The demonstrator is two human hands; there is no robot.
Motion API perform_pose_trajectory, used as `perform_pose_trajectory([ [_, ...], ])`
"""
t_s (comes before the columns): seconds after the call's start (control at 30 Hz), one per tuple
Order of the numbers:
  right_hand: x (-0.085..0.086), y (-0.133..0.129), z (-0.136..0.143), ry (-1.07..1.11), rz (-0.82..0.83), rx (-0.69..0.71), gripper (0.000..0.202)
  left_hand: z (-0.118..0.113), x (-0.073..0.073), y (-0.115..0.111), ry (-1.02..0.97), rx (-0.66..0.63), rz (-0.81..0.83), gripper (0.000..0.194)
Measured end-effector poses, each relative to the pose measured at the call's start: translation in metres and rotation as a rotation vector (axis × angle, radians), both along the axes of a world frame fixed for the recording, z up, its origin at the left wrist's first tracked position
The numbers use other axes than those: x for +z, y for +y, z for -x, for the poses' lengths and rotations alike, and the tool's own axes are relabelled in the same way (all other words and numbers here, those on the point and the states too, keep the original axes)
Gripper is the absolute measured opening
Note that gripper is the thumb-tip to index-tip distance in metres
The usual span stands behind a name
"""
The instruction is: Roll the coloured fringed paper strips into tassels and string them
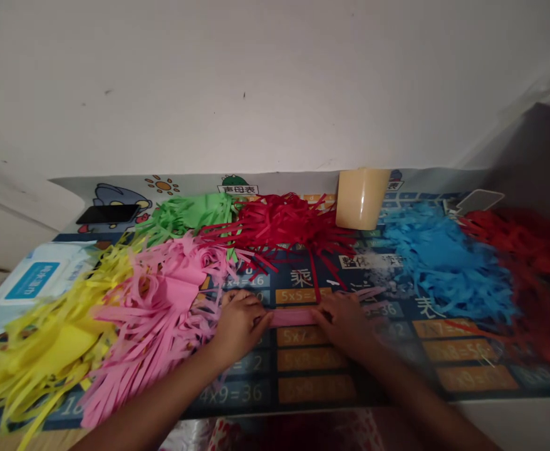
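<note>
Forearms extended from the lower edge at seven and five o'clock. Left hand and right hand, fingers curled nearly closed, gripped opposite ends of a pink strip at centre; whether it touched the surface was unclear. From the strip, pink fringe and, farther out, yellow fringe lay towards nine, red fringe at twelve, a cylinder at one, blue fringe at two.

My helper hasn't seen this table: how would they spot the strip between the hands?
Find the dark mat printed with sums. Near its middle, the left hand and right hand hold a pink strip. Unlike the fringed pink bundle at left, it shows as a narrow band bridging both hands.
</note>
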State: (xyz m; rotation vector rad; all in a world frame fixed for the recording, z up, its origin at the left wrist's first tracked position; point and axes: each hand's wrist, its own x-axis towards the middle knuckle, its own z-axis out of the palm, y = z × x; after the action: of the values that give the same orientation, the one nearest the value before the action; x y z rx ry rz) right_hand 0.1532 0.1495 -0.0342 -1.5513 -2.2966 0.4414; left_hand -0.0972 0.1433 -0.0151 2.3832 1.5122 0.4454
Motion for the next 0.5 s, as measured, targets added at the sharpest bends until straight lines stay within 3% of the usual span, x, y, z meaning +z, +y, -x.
perform_pose_trajectory([
  [0.37,-0.008,0.006,0.004,-0.083,-0.022,-0.023,0.026,-0.001,-0.015,0.015,0.186,-0.054,-0.049,0.031],
  [0.5,-0.006,0.001,0.0,-0.063,-0.113,-0.04,0.021,0.0,-0.014,0.013,0.148,-0.055,-0.103,0.013],
])
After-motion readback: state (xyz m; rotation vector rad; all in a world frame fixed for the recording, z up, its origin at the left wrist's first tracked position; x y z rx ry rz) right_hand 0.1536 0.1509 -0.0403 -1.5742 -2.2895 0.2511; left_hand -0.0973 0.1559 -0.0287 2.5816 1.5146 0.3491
